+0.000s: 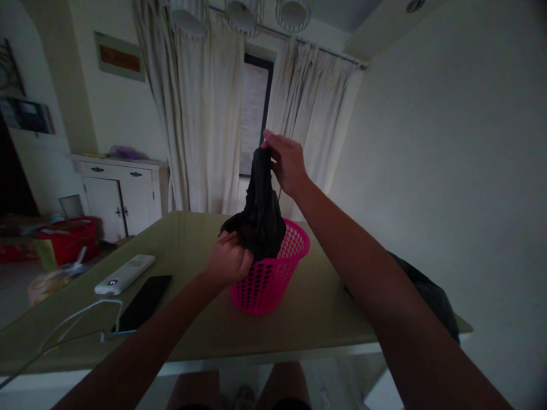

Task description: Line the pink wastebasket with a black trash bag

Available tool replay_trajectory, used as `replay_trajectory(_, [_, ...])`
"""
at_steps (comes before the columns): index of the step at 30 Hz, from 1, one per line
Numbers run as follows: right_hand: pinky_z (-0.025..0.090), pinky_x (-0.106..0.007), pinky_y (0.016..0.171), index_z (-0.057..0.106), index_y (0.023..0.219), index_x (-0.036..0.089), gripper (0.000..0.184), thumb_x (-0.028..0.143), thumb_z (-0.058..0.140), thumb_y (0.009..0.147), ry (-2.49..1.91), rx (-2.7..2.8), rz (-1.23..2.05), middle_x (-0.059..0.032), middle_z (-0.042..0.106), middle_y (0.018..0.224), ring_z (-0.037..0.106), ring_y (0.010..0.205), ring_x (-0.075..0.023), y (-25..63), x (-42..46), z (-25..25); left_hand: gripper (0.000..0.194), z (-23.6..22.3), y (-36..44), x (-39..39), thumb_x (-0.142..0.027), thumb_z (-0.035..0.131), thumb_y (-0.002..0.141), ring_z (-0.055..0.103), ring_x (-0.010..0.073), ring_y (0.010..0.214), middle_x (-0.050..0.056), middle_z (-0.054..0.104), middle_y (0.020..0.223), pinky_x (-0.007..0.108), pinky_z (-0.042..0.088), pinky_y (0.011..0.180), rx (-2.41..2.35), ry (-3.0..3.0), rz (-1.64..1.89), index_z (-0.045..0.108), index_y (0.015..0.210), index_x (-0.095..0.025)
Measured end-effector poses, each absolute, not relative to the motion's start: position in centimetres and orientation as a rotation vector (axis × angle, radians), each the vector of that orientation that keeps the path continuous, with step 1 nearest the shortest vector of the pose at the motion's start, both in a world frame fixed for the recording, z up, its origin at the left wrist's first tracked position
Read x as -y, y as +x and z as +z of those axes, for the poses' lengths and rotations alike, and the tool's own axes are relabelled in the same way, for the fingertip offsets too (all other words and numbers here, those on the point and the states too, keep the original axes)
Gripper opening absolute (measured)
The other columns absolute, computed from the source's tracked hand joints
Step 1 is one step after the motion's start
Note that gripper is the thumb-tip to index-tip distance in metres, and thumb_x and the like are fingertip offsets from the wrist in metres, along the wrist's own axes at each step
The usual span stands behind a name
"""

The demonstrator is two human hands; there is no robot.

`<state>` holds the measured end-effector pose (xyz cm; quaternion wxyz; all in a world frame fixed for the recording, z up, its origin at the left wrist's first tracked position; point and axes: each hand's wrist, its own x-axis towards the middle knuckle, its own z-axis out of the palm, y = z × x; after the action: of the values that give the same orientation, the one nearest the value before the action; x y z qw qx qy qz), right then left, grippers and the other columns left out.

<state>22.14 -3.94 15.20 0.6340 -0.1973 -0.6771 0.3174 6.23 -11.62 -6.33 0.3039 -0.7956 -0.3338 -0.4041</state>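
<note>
1. Taking the basket as the clock's centre, your bench (320,319) runs to a front edge at 6, with a strip of top between; its left edge slants from 10 toward 8.
2. Your pink basket (271,287) stands upright; your left hand (228,259) grips dark limp material (265,225) at its 9 o'clock rim.
3. Your right hand (287,162) pinches that material's top, raised above the basket.
4. The phone (145,303) and white device (126,274) lie around 9, well apart from the basket.
5. A black bundle (429,296) sits near 4, partly behind your forearm.
6. Curtains (209,114) hang at 12.

A home room — pale curtains (209,114), white cabinet (101,199), hanging lamps (244,16).
</note>
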Motion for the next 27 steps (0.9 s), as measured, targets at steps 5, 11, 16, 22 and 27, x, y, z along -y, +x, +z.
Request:
replay_trajectory(5, [0.053,-0.029,0.067,0.046,0.072,0.025,0.059,0.075,0.072,0.090,-0.444,1.325,0.421,0.0009,0.046,0.075,0.061,0.081,-0.0164,28.5,3.4,18.3,0.041,-6.5,5.7,12.9,-0.030,0.038,0.110,0.067,0.0317,0.093,0.015,0.073,0.094,0.048,0.048,0.086,1.109,-2.154,-1.276,0.074,0.096,-0.017])
replay_trajectory(11, [0.048,-0.031,0.064,0.039,0.071,0.027,0.050,0.054,0.078,0.086,-0.476,1.111,0.319,0.0041,0.033,0.072,0.047,0.069,-0.0147,35.5,3.6,17.3,0.061,-5.5,4.2,11.3,-0.035,0.051,0.104,0.043,0.0402,0.155,0.023,0.047,0.167,0.063,0.035,0.124,1.275,-1.908,-1.639,0.047,0.163,-0.021])
replay_trajectory(16, [0.052,-0.031,0.063,0.044,0.072,0.026,0.053,0.066,0.077,0.083,-0.557,1.101,0.293,0.0031,0.044,0.074,0.057,0.076,-0.0166,37.4,4.5,15.6,0.076,-3.9,2.2,6.5,-0.042,0.073,0.086,0.057,0.0425,0.146,0.027,0.060,0.156,0.065,0.044,0.119,1.633,-2.136,-1.931,0.055,0.156,-0.017])
replay_trajectory(22, [0.044,-0.031,0.059,0.040,0.062,0.026,0.053,0.047,0.085,0.081,-0.693,1.129,0.233,0.0054,0.034,0.063,0.042,0.063,-0.0128,38.4,5.1,13.6,0.035,-3.4,1.0,4.3,-0.045,0.087,0.070,0.072,0.0272,0.084,0.009,0.077,0.088,0.040,0.059,0.078,1.808,-2.280,-2.320,0.076,0.092,-0.020])
replay_trajectory(27, [0.041,-0.035,0.068,0.054,0.057,0.022,0.040,0.030,0.084,0.082,-1.069,1.241,0.092,0.0032,0.042,0.059,0.039,0.064,-0.0129,39.4,4.6,11.0,0.048,-1.2,2.0,6.0,-0.024,0.084,0.062,0.072,0.0232,0.098,0.009,0.078,0.118,0.034,0.060,0.078,1.297,-2.062,-2.845,0.076,0.110,-0.022])
